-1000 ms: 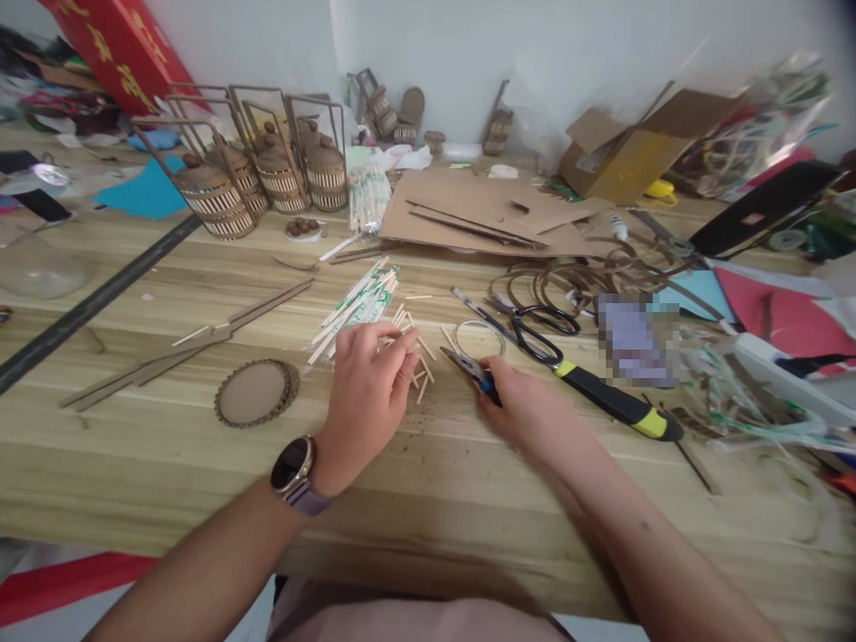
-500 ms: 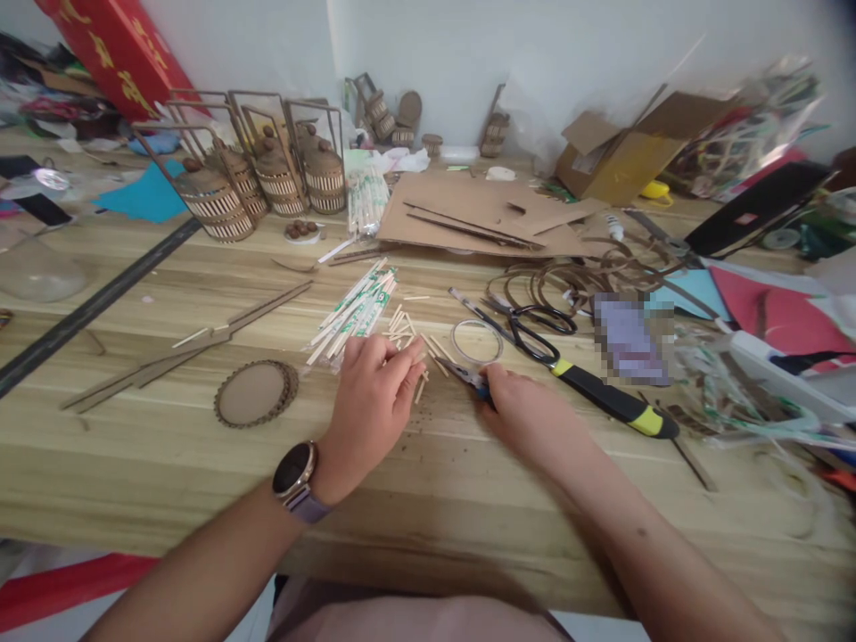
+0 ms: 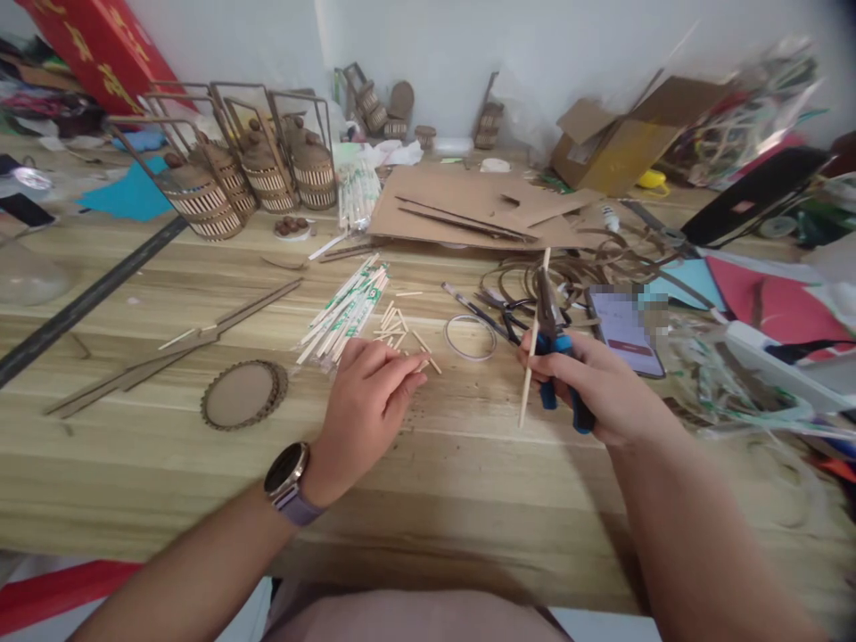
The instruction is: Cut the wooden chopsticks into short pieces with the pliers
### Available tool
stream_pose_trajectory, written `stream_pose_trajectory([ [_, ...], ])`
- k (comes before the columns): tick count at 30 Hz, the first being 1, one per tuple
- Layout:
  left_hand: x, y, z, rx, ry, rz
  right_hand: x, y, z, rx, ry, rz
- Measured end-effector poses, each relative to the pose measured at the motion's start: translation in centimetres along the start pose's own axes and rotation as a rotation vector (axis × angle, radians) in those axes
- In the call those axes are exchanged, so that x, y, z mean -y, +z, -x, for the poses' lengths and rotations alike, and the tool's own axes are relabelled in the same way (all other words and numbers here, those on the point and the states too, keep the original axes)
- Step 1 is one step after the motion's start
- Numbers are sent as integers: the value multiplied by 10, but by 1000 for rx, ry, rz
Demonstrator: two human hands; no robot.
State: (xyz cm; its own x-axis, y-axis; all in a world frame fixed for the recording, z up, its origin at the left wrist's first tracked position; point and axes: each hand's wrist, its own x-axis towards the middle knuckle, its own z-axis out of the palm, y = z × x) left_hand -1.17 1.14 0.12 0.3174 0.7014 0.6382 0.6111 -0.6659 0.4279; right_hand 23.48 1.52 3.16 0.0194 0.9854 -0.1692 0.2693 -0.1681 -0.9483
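My right hand [image 3: 581, 379] grips blue-handled pliers [image 3: 549, 312], their jaws pointing away from me, and also holds a thin wooden stick [image 3: 528, 392] upright beside them. My left hand [image 3: 367, 406] is pinched just above the table, near the short cut sticks [image 3: 394, 325]; its fingertips seem to be on a small piece too hidden to name. Behind it lies a bundle of sticks in green-and-white wrappers [image 3: 351, 308]. A clear ring [image 3: 470, 337] rests between my hands. Scalloped cardboard discs [image 3: 241, 394] are stacked left of my left hand.
Small lidded baskets with tall handles [image 3: 264, 169] stand at the back left. A flat cardboard sheet [image 3: 461, 192] and an open box [image 3: 615, 134] are at the back. Coiled brown strips [image 3: 522, 272], black-handled scissors and a phone [image 3: 621, 330] lie to the right.
My right hand has lifted and moved right with the pliers, now turned upright, and a long stick is now in it. My left hand remains near the cut sticks.
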Motion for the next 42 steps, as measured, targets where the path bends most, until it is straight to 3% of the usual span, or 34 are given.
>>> stream_pose_trajectory([
  [7, -2, -3, 0, -3, 2, 54, 1, 6, -1, -135, -22, -150],
  [11, -5, -3, 2, 55, -46, 188, -3, 17, 1, -113, -28, -165],
  [14, -9, -3, 1, 207, -264, 361, -7, 27, 4, -34, -61, -156],
  [17, -15, -3, 0, 446, -534, 588, -7, 38, 8, 49, -92, -129],
  [19, -16, -2, -1, 585, -641, 769, -5, 44, 11, 89, -121, -93],
  [23, -15, 5, 0, 685, -773, 997, -1, 51, 13, 125, -179, -26],
  [31, -13, 9, 3, 666, -821, 1092, -6, 58, 12, 148, -180, 41],
  [37, -11, 9, -2, 429, -974, 1116, -12, 70, 16, 86, -251, 277],
  [42, -12, 14, -1, 406, -1024, 1252, -17, 80, 20, 64, -373, 380],
])
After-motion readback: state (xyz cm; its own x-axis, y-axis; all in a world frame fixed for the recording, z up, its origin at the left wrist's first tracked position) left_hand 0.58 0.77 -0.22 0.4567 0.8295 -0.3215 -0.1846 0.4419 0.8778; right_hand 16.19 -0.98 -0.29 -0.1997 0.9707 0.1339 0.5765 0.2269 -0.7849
